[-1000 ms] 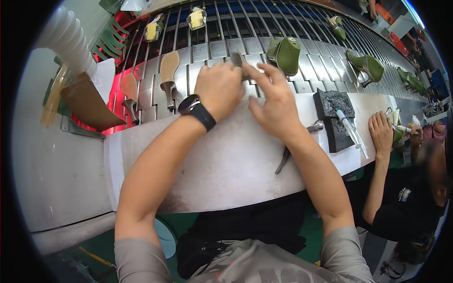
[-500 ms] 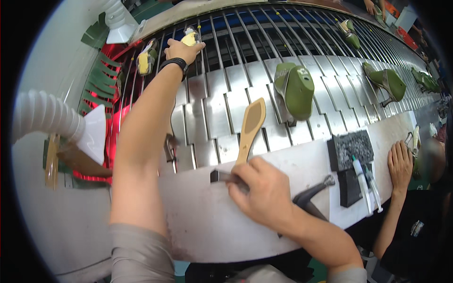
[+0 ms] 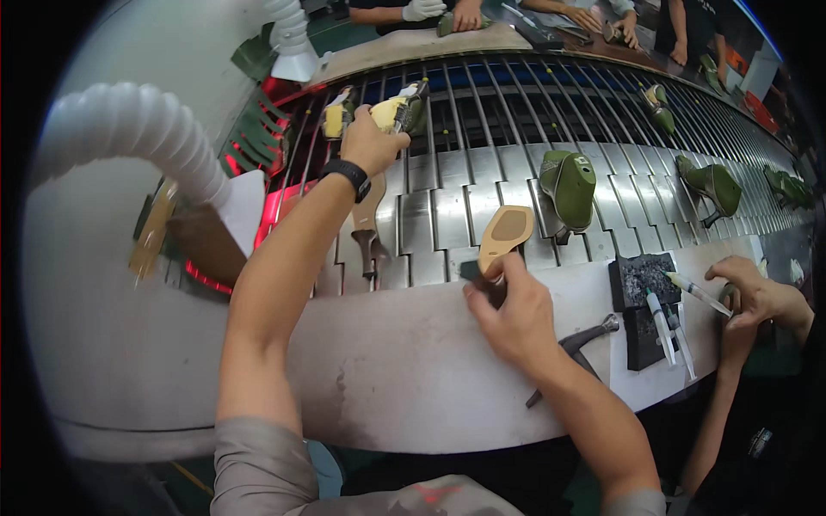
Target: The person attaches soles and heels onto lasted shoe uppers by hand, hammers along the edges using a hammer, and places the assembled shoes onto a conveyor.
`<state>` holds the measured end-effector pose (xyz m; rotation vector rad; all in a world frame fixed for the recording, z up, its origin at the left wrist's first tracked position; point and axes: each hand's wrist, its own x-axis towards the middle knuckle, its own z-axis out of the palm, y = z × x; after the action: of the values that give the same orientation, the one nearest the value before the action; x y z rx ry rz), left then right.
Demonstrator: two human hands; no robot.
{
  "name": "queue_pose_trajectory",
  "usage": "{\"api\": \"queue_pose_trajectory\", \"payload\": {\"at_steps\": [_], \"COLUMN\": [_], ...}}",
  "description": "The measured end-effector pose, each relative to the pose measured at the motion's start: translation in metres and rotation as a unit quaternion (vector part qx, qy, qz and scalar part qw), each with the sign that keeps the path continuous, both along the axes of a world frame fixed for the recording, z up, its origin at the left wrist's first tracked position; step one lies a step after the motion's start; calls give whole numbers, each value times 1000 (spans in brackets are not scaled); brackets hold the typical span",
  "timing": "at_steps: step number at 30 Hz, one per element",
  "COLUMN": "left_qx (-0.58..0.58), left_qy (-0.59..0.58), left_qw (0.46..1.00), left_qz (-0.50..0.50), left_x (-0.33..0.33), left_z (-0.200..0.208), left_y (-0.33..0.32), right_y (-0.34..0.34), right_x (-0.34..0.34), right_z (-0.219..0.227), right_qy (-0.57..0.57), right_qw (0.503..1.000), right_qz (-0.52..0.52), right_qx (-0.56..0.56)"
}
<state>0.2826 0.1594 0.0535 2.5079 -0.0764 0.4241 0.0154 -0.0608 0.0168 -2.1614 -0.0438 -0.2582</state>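
Our left hand (image 3: 373, 146) clasped the shoe (image 3: 393, 113), which likely needed steadying; our right hand (image 3: 521, 315) pinched the sole (image 3: 508, 229) near its narrow end.

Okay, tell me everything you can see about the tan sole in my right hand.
The sole is thin, smooth and tan, with a rounded broad end and a darker brown patch framed by a paler border. It narrows toward your right hand, whose fingers hold and hide its near end. The broad end points away from you, leaning slightly right, over the metal slats; whether it touches them isn't clear. Its exact material can't be told either.
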Motion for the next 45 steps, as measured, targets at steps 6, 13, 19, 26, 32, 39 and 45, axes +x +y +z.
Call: {"api": "queue_pose_trajectory", "payload": {"at_steps": [6, 13, 19, 26, 32, 39, 45], "left_qx": [-10, 95, -114, -112, -83, -91, -533], "left_qy": [-152, -101, -105, -122, -140, -292, 246], "left_qw": [981, 983, 988, 986, 987, 951, 797], "left_qz": [-119, -117, 3, 11, 1, -39, -142], "left_x": [-251, -426, -430, -437, -438, -449, -516], "left_z": [7, -39, -84, -87, -82, -72, -70], "left_y": [66, 126, 122, 123, 118, 108, 36], "right_y": [-3, 28, 73, 75, 77, 59, 59], "right_x": [-23, -109, -82, -87, -82, -111, -235], "right_z": [-7, -10, 7, -19, -19, -39, -14], "right_qy": [14, -125, -9, 82, 106, -133, -3], "right_qw": [992, 970, 909, 926, 924, 990, 988], "right_qz": [-91, 107, 77, 101, 81, 23, 87], "right_qx": [88, -180, 410, 355, 359, 47, 126]}}
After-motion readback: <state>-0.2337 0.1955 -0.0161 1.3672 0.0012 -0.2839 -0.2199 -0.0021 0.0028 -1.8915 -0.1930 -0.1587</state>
